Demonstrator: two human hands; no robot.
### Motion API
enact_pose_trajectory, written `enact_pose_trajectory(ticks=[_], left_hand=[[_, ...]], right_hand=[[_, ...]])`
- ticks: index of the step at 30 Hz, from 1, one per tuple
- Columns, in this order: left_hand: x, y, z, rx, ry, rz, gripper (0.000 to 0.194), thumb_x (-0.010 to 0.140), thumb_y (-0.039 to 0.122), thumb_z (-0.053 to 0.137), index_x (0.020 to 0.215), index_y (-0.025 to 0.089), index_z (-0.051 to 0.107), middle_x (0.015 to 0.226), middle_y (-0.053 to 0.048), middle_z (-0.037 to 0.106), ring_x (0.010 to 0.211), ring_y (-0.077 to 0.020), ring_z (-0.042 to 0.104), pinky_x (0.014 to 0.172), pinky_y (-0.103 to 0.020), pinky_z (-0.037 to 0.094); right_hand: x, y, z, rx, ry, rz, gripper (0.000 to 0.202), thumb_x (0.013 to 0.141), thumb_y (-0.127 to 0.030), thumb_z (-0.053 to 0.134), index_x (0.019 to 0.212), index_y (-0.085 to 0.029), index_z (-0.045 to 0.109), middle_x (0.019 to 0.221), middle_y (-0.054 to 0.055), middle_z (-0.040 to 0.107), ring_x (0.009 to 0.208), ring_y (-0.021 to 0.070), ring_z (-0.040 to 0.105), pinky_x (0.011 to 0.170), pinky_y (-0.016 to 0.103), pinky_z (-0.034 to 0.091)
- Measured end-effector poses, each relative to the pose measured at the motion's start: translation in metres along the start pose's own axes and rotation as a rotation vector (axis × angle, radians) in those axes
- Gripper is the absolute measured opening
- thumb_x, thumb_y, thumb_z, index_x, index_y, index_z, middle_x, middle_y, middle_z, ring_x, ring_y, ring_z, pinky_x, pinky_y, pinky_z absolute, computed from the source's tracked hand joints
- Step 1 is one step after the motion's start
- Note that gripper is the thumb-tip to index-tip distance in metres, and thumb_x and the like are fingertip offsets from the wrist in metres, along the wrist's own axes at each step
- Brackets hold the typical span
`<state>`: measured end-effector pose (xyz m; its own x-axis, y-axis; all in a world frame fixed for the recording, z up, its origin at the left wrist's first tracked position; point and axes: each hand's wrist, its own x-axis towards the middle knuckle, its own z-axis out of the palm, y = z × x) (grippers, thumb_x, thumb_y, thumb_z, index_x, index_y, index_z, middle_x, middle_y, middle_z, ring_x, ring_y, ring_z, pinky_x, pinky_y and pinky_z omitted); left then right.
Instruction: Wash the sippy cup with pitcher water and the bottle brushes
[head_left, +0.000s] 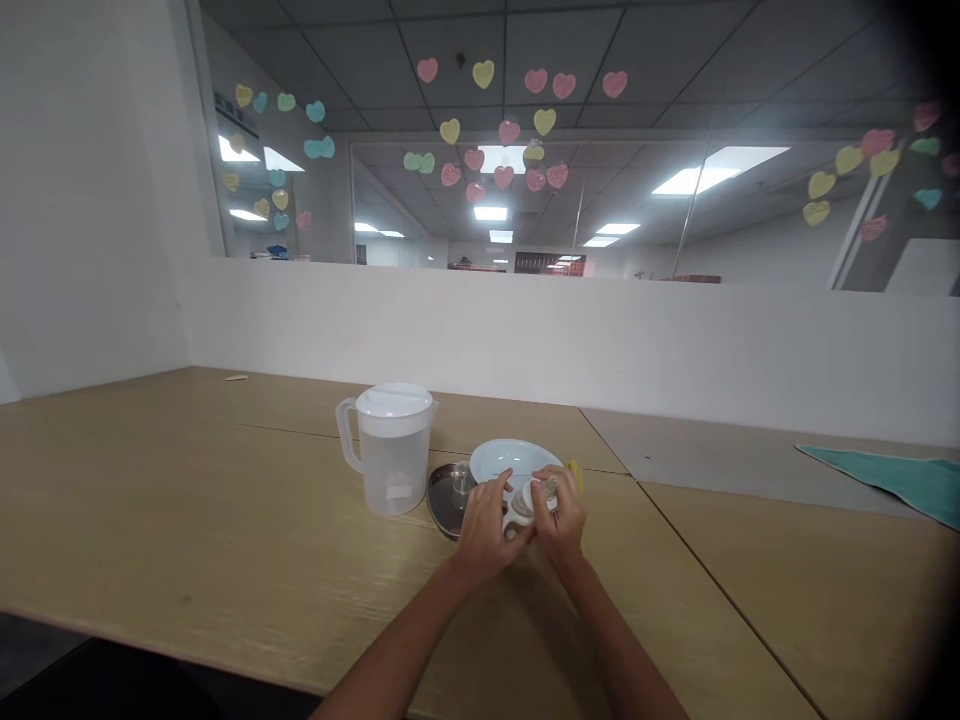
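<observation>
My right hand (561, 520) is closed on a small clear jar (550, 488) with a whitish rim, tilted over the space between my hands. My left hand (484, 525) is bent round the left side of a white holder (516, 520) with round openings. Behind both hands lies a white oval bowl (516, 455). A dark metal tray (444, 500) sits left of my left hand, with a small clear cup (463, 478) in it. Something yellow (575, 472) shows beyond my right hand.
A lidded clear pitcher (395, 460) of water stands left of the tray. A teal cloth (892, 478) lies at the far right of the wooden table (225, 520). A white wall with a window (562, 340) rises behind.
</observation>
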<state>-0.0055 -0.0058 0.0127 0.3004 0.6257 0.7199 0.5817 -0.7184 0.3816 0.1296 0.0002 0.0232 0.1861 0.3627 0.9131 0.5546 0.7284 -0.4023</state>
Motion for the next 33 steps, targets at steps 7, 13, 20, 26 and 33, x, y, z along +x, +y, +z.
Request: enact_pose_trajectory(ticks=[7,13,20,26,33], left_hand=[[-0.001,-0.003,0.005,-0.016,-0.018,-0.021,0.068,0.072,0.039,0.059,0.131,0.016,0.033,0.108,-0.009,0.056,0.101,-0.0249,0.05,0.091,-0.042,0.036],[-0.001,-0.003,0.004,-0.026,-0.029,-0.019,0.07,0.07,0.036,0.061,0.131,0.016,0.033,0.109,-0.009,0.056,0.102,-0.0241,0.049,0.093,-0.042,0.034],[-0.002,-0.006,0.006,-0.021,-0.052,-0.007,0.073,0.065,0.027,0.061,0.131,0.017,0.032,0.114,-0.008,0.055,0.103,-0.024,0.047,0.094,-0.041,0.033],[-0.001,-0.003,0.004,-0.029,-0.069,-0.002,0.073,0.065,0.027,0.059,0.132,0.019,0.031,0.119,-0.009,0.052,0.106,-0.0255,0.047,0.095,-0.043,0.031],[-0.002,-0.004,0.005,-0.036,-0.047,-0.033,0.073,0.063,0.027,0.06,0.131,0.019,0.033,0.11,-0.008,0.055,0.102,-0.0249,0.048,0.093,-0.042,0.033]], right_hand=[[0.001,0.001,0.002,-0.044,-0.083,-0.023,0.013,0.083,-0.028,0.047,0.086,-0.019,0.057,0.083,0.003,0.056,0.081,0.0162,0.055,0.073,0.031,0.043],[0.0,0.003,0.003,-0.057,-0.13,0.002,0.012,0.084,-0.027,0.046,0.086,-0.019,0.056,0.082,0.003,0.056,0.08,0.0155,0.054,0.073,0.03,0.042],[-0.004,0.009,0.008,-0.148,-0.212,0.037,0.019,0.087,-0.033,0.042,0.083,-0.019,0.055,0.082,0.003,0.057,0.081,0.0173,0.052,0.074,0.032,0.039],[-0.003,0.01,0.008,-0.202,-0.259,0.019,0.022,0.088,-0.034,0.04,0.082,-0.019,0.055,0.081,0.003,0.057,0.081,0.0177,0.051,0.076,0.033,0.038],[-0.002,0.01,0.005,-0.136,-0.295,-0.023,0.023,0.088,-0.032,0.039,0.092,-0.019,0.058,0.089,0.003,0.061,0.086,0.0173,0.053,0.08,0.035,0.038]])
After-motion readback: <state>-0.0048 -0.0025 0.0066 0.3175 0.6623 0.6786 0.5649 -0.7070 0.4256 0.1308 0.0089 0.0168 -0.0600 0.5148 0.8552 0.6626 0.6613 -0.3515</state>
